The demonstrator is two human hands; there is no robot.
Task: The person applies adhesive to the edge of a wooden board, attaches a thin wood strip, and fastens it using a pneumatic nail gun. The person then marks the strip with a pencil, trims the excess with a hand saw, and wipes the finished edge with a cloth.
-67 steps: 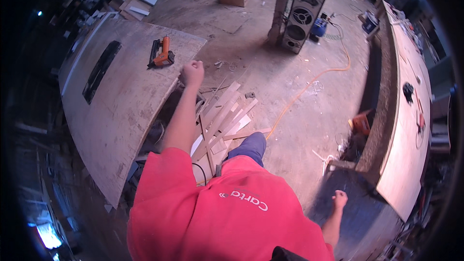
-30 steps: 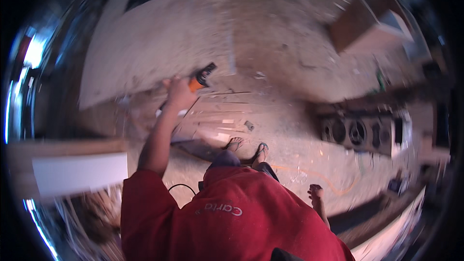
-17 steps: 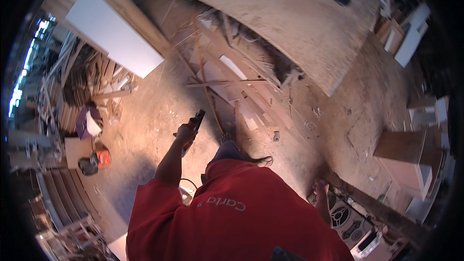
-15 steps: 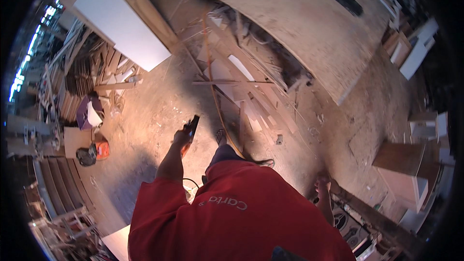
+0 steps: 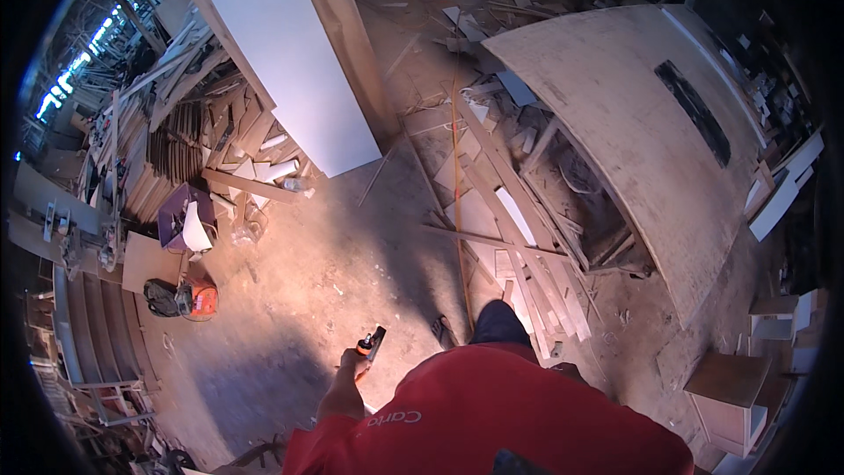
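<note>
Gripping fingers: those of the left hand (image 5: 353, 363), clamped on an orange and black nail gun (image 5: 371, 345).
Nail gun: in the left hand above the floor (image 5: 308, 237), well to the left of the table (image 5: 607, 114); its black part tilts up and to the right.
Right-side shape: a dark, shadowed form (image 5: 568, 372) at the edge of the red shirt (image 5: 527, 413), below the table; whether it is the right hand, and how its fingers stand, cannot be told.
Sandalled foot: on the floor, left of the table (image 5: 442, 332), with a dark trousered knee (image 5: 503, 324) between them.
Wood strips: a loose pile (image 5: 527, 277) on the floor, just beside the table's left edge.
Orange hose: a thin line (image 5: 457, 176) over the pile, left of the table.
Black strip: long and dark (image 5: 694, 114), on the table's right part.
White panel: broad and smooth (image 5: 290, 57), well to the left of the table.
Purple bin: far left of the table (image 5: 171, 220), with a white piece in it.
Orange case: likewise far left of the table (image 5: 204, 299), beside a black bundle (image 5: 161, 297).
Wooden box: below the table and to its right (image 5: 725, 378).
</note>
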